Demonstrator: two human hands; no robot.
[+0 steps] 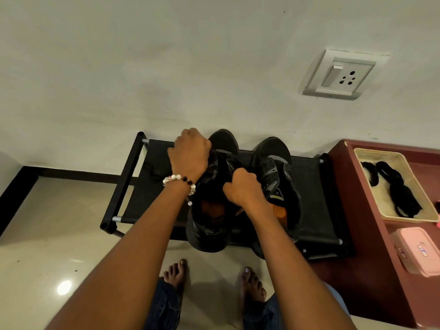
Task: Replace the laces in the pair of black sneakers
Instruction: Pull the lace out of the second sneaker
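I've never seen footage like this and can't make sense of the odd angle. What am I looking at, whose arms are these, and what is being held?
There is no machine here. The single picture comes from a wide-angle camera worn on a person's head, looking forward and down, so the two arms reaching in from below are the wearer's own, and their bare feet show at the bottom.

A low black rack stands against the wall, with two black sneakers on it. The left hand, with a beaded bracelet at its wrist, grips the left sneaker near its front. The right hand is closed on the same sneaker's upper, near the tongue; what exactly it pinches is hidden. The right sneaker sits untouched beside it.

To the right, a dark red cabinet carries a cream tray holding black laces, and a pink box.
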